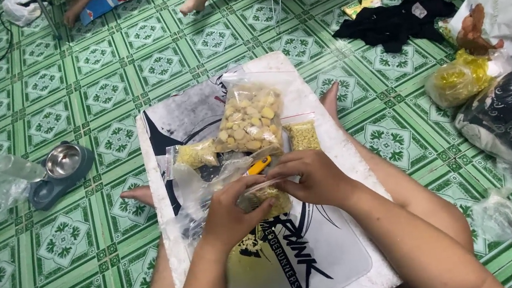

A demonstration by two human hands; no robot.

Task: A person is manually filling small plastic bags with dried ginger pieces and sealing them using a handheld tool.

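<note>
On the white foam board (301,86), the left hand (229,215) and right hand (315,176) pinch a small clear bag (269,198) of yellowish bits, mostly hidden by fingers. Beyond it lie a large bag (250,120) of pale chunks and two little bags (302,135) of yellow grains.

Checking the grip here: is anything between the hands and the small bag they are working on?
Nothing visible is. The left hand and right hand both already touch the small clear bag of yellowish bits on the white board. The yellow cutter and the larger bag lie beyond them.
</note>
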